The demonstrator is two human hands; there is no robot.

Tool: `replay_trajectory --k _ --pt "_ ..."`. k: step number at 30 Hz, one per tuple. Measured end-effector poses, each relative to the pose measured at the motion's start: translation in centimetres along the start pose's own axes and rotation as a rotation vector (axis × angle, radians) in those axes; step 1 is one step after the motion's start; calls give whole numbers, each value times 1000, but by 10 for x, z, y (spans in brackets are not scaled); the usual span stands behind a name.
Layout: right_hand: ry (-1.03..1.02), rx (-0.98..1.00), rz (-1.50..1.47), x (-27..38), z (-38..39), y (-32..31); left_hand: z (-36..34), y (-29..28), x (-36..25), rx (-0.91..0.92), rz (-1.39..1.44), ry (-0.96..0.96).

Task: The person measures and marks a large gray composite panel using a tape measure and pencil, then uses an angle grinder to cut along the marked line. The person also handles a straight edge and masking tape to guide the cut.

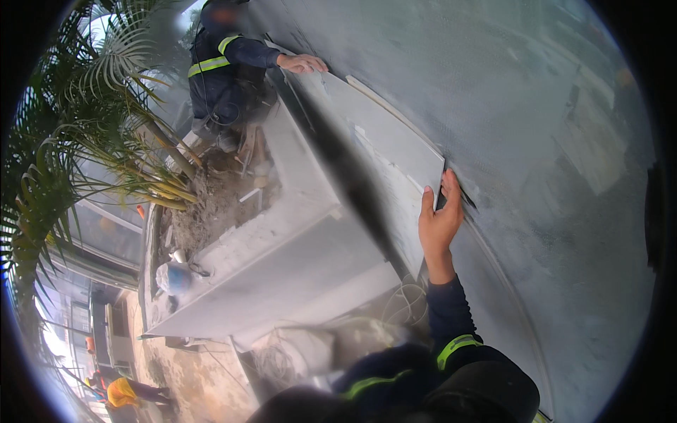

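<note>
A long pale grey-white slab [391, 144] stands on edge against the grey wall, running from near me toward the far end. My right hand [441, 225] is at its near end, with the thumb over the slab's face and the fingers round the edge by the wall. A co-worker's hand [303, 63] rests on the slab's top edge at the far end. A dark gap [345, 169] lies between the slab and the pale planter wall [282, 271]. My left hand does not show; a dark sleeve or garment with a yellow-green stripe is at the lower edge.
The co-worker [218, 77], in dark clothes with reflective bands, is beside palms [127, 84] and soil in the planter. A white-and-blue container [173, 278] stands on its ledge. Below lie pale sacks [303, 349] and a loose cable [403, 303]. Another person [123, 393] is at lower left.
</note>
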State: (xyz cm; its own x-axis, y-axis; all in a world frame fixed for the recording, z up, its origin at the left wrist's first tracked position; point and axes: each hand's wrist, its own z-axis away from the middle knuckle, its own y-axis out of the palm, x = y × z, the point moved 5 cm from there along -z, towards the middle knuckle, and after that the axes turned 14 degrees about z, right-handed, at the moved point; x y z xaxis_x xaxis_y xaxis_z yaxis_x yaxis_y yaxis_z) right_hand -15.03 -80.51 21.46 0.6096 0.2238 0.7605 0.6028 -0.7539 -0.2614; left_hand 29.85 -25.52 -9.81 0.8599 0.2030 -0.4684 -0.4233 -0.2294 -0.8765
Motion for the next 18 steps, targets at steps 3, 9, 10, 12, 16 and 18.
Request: replay_trajectory --k 3,9,10,12,16,18 --pt "-63 -24 92 -9 -5 -2 -78 24 -43 -23 658 -530" --pt "-37 -182 66 -7 3 18 -316 -28 -251 88 1131 -444" --pt "-27 -232 49 -6 4 23 -354 -33 -273 142 1180 -350" --pt "-21 -226 109 -3 5 30 -424 -52 -328 202 1188 -153" --pt "-11 -167 214 5 2 32 -515 -68 -402 288 1302 112" --pt "-5 -173 241 12 2 33 -534 -65 -421 307 1377 137"
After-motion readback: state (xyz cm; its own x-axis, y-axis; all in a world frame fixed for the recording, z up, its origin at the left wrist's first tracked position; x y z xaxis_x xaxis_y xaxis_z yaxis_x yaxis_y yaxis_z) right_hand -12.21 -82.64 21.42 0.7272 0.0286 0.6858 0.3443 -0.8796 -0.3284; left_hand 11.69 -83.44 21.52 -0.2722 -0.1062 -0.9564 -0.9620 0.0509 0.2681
